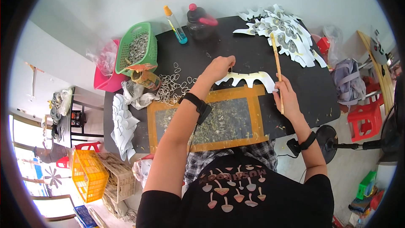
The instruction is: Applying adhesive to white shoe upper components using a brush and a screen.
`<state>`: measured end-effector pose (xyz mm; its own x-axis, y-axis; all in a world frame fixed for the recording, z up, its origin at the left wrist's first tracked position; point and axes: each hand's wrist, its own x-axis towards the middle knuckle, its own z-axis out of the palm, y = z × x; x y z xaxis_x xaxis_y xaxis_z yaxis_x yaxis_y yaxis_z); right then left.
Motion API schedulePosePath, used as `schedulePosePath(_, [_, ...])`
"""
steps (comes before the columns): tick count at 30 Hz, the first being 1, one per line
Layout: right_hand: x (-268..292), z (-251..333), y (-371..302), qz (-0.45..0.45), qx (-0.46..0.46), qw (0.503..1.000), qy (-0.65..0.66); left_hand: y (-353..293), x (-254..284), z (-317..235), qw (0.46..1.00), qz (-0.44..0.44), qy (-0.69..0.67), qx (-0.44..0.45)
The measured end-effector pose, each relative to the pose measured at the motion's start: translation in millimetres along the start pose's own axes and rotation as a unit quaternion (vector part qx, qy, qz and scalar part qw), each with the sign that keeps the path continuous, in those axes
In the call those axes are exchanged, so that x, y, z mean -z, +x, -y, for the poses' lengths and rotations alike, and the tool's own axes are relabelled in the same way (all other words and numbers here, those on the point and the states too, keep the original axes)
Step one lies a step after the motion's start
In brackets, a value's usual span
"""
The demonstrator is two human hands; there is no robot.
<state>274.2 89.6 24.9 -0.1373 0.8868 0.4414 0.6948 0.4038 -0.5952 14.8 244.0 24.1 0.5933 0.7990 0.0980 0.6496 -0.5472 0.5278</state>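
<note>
My left hand (221,67) is closed in a pinch above the left end of a white scalloped strip (249,78). What its fingertips hold is too small to make out. My right hand (289,97) is closed on a thin wooden stick (278,65), which points away from me. Its fingers also reach the strip's right end. Yellowish smears mark the strip. Loose oval metal rings (171,85) lie left of my left hand. Under my forearm, a dark board framed in brown tape (259,120) lies at the table's near edge.
White cut pieces with grey discs (287,33) are heaped far right. More white pieces (122,126) lie left. A green basket of metal parts (137,50), an open can (145,78), a blue-liquid bottle (177,27) and a dark jug (200,25) stand on the black table (312,97).
</note>
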Motion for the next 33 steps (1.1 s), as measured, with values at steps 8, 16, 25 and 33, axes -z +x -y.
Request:
schedulePosePath(8, [-13.6, -1.7, 5.0, 0.026, 0.001, 0.999, -0.033, -8.0, 1.6, -5.4, 0.997, -0.046, 0.01, -0.062])
schedulePosePath(16, [-11.3, -0.9, 4.2, 0.038, 0.007, 0.998, -0.044, -8.5, -0.5, -3.0, 0.998, -0.013, 0.031, -0.06])
schedulePosePath(25, [-14.2, -6.7, -0.1, 0.045, -0.006, 0.998, -0.053, -33.8, 50.5, 9.7, 0.969, -0.169, 0.06, -0.168])
schedulePosePath(33, [-21.4, -13.7, -2.7, 0.014, 0.003, 0.998, -0.053, -104.4, 75.9, 53.7, 0.986, 0.079, 0.145, 0.0])
